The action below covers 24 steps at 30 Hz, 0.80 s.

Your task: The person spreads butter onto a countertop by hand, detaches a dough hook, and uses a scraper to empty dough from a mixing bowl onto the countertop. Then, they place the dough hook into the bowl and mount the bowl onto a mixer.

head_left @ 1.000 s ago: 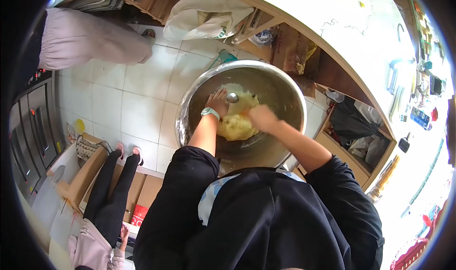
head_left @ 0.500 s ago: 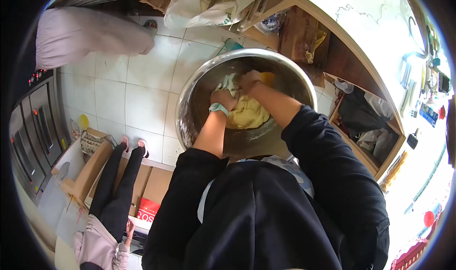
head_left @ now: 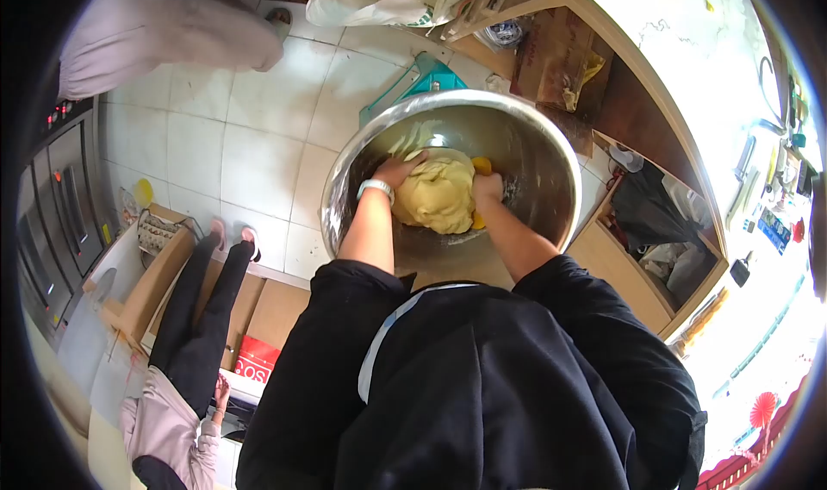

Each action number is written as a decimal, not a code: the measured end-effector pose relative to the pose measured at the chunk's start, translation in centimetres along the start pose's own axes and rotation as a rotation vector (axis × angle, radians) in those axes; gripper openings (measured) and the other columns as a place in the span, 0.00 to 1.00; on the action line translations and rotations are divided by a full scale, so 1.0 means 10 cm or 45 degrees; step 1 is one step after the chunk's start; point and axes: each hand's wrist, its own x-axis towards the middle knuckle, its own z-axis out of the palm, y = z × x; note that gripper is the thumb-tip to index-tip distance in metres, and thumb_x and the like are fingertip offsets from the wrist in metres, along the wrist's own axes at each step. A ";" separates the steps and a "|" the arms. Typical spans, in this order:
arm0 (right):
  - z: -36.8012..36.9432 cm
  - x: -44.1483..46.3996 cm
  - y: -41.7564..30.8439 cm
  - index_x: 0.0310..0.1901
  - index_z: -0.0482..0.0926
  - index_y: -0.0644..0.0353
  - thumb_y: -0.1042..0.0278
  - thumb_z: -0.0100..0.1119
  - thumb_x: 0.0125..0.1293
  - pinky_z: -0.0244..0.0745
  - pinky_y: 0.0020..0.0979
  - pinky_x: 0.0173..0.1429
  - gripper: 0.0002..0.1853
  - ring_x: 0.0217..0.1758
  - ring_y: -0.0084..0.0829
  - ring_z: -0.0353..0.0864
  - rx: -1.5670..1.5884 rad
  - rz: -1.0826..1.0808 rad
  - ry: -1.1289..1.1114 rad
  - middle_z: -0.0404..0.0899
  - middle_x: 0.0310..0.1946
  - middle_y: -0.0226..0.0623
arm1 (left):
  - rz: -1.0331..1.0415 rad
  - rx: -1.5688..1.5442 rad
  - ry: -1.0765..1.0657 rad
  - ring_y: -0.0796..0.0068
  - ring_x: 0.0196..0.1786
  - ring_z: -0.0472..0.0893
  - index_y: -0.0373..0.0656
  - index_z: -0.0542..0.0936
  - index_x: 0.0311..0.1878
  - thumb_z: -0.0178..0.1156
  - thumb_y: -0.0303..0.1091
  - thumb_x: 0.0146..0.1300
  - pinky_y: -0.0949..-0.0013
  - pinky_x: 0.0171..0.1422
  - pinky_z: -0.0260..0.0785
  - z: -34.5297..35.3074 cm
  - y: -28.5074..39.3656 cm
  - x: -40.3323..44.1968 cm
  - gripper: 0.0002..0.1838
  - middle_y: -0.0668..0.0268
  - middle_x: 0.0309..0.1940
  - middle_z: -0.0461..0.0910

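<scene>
A lump of yellow dough (head_left: 438, 193) sits inside a large metal bowl (head_left: 551, 158) that is smeared with residue. Against the dough's left side rests my left hand (head_left: 398, 170), thumb apart from the fingers, with a pale watch on the wrist. On the right side, my right hand (head_left: 488, 188) is closed round an orange-yellow scraper (head_left: 481, 165), whose edge shows above and below the hand beside the dough.
A teal stool (head_left: 431, 74) stands behind the bowl. Two other people, one in light trousers (head_left: 172, 33) and one in black trousers (head_left: 202, 318), are at the left. Wooden shelving (head_left: 637, 274) and a white counter (head_left: 689, 24) curve round the right.
The bowl has tilted, and more of the teal stool shows. The dough looks rounder and sits higher. My right hand has moved down to the dough's right side; my left hand stays at its left.
</scene>
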 end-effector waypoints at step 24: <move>0.54 0.44 0.75 0.54 0.69 0.66 0.56 0.43 0.67 0.58 0.33 0.62 0.22 0.58 0.36 0.65 1.193 -0.252 -0.978 0.68 0.54 0.45 | 0.011 -0.781 0.211 0.70 0.48 0.76 0.38 0.74 0.52 0.54 0.49 0.60 0.69 0.56 0.67 0.13 -0.69 0.16 0.25 0.61 0.48 0.77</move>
